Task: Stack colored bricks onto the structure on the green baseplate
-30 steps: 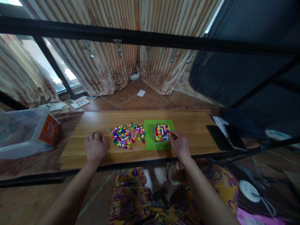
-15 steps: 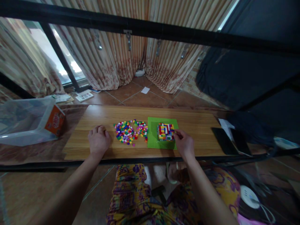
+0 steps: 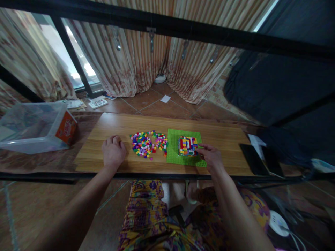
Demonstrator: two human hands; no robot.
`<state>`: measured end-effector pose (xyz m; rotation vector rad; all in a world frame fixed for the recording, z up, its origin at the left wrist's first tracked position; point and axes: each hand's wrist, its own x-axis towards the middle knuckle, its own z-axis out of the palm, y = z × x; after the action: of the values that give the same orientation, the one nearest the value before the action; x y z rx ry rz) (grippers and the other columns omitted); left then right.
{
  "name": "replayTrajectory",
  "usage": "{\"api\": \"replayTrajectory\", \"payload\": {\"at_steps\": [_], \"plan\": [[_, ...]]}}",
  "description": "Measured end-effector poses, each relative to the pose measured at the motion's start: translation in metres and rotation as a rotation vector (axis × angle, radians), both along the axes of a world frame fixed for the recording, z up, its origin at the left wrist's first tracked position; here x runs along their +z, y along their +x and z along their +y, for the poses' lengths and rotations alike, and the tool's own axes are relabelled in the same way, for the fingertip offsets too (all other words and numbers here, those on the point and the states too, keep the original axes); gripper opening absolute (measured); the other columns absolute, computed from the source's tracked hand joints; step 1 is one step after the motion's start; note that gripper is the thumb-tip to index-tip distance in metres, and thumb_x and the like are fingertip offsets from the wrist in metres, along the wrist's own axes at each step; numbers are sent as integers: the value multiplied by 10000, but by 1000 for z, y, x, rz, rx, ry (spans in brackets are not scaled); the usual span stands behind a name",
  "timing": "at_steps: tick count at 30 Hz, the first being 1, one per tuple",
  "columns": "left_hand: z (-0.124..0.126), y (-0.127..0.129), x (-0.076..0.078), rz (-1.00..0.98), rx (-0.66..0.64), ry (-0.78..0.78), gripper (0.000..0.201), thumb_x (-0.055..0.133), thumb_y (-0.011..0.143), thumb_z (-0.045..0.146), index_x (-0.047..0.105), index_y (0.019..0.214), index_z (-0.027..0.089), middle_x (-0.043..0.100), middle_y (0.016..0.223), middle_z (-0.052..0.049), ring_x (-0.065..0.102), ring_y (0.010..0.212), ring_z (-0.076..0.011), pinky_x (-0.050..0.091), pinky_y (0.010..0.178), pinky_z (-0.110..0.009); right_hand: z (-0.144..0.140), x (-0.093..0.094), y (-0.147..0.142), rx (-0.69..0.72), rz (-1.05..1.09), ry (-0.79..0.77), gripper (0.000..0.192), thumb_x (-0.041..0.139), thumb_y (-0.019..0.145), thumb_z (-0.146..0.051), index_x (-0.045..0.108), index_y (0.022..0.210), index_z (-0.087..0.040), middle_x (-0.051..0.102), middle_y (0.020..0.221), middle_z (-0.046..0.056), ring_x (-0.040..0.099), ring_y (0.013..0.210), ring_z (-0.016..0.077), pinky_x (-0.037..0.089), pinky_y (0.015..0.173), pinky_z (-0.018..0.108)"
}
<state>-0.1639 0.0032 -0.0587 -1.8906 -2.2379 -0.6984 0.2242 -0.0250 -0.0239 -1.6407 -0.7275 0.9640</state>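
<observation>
A block build (image 3: 187, 146) of many-coloured toy bricks rises from a green baseplate (image 3: 172, 148) on the wooden table. At its right side is my right hand (image 3: 211, 156), with the fingers stretched out and touching or nearly touching the build's edge; no brick shows in them. Loose small bricks (image 3: 142, 143) lie in a spread pile left of the baseplate. My left hand (image 3: 113, 152) rests on the tabletop to the left of that pile, its fingers curled in and no brick visible in them.
A clear plastic bin (image 3: 34, 129) with an orange label stands beyond the table's left end. Dark flat objects (image 3: 252, 158) lie at the right end of the wooden tabletop (image 3: 225, 139). A black metal bar (image 3: 167, 27) crosses above, in front of striped curtains (image 3: 125, 69).
The fingers of my right hand have straightened from a pinch at the build's right edge. My left hand stays resting in place. The whole view has shifted slightly.
</observation>
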Motion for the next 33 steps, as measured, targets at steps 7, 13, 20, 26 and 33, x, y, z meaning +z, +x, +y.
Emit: {"api": "replayTrajectory", "payload": {"at_steps": [7, 13, 20, 26, 33], "plan": [[0, 0, 1, -10, -11, -16, 326, 403, 867, 258, 624, 1055, 111, 616, 1161, -201, 538, 1092, -332, 386, 955, -479, 5, 9, -8, -45, 91, -65, 339, 753, 423, -204, 689, 754, -171, 605, 494, -43, 514, 467, 104, 365, 466, 219], [0, -1, -3, 0, -10, 21, 334, 394, 868, 271, 628, 1049, 116, 623, 1132, -196, 544, 1059, -342, 395, 917, -481, -4, 3, -4, -29, 219, -36, 320, 807, 435, -267, 700, 726, -187, 630, 545, -35, 499, 474, 85, 374, 458, 203], [0, 0, -1, 11, 0, -12, 343, 390, 872, 274, 631, 1053, 110, 624, 1136, -197, 544, 1050, -344, 399, 911, -475, -2, -4, -10, -48, 105, -20, 360, 824, 476, -406, 702, 720, -171, 639, 563, -18, 496, 472, 84, 361, 429, 193], [-2, 1, -2, 2, 6, 4, 341, 401, 875, 267, 629, 1077, 115, 623, 1151, -188, 546, 1063, -343, 391, 922, -475, 2, -11, -19, -90, -99, 56, 428, 777, 509, -479, 712, 768, -144, 695, 658, 27, 560, 548, 125, 404, 476, 233], [-3, 3, 1, -19, 22, -11, 315, 416, 870, 245, 629, 1061, 114, 623, 1152, -188, 541, 1068, -343, 389, 923, -474, -2, -15, -12, -26, -272, 13, 544, 720, 592, -566, 725, 884, -106, 706, 725, 76, 586, 587, 167, 431, 537, 279]]}}
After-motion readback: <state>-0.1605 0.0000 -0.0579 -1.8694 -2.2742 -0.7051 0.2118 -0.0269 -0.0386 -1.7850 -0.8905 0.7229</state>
